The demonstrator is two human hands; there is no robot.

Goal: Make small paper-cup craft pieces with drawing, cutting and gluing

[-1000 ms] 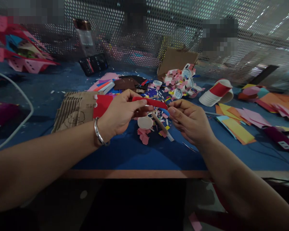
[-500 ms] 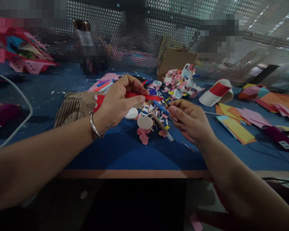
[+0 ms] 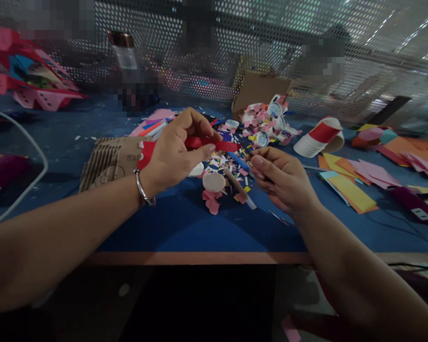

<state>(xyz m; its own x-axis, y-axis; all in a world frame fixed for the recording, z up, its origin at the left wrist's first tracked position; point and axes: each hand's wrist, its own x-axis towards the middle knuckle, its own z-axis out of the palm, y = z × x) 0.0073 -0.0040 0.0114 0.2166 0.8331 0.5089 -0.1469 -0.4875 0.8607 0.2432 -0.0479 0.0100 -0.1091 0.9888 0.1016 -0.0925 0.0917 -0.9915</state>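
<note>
My left hand (image 3: 174, 152), with a metal bangle at the wrist, pinches a red paper strip (image 3: 228, 146) between thumb and fingers. The strip's free end points right, toward my right hand (image 3: 280, 175). The right fingers are closed on a thin dark item at their tips; its kind is hidden. A blue strip (image 3: 238, 161) runs up to these fingers; whether they hold it, I cannot tell. Below the hands lie paper scraps (image 3: 217, 164), a round pale disc (image 3: 214, 182) with pink paper pieces (image 3: 211, 200), and a narrow brownish stick (image 3: 235, 183).
Corrugated cardboard (image 3: 107, 159) lies left. Behind are small white-and-pink paper pieces (image 3: 262, 118) and a cardboard box (image 3: 258, 90). At right stand red-and-white paper cups (image 3: 319, 137), beside coloured paper sheets (image 3: 349, 190). A perforated screen (image 3: 157, 47) closes the back; a white cable (image 3: 39, 152) curves left.
The red strip's free end has tipped slightly and shows more of its flat face. My left thumb has shifted a little; my right hand is almost unmoved.
</note>
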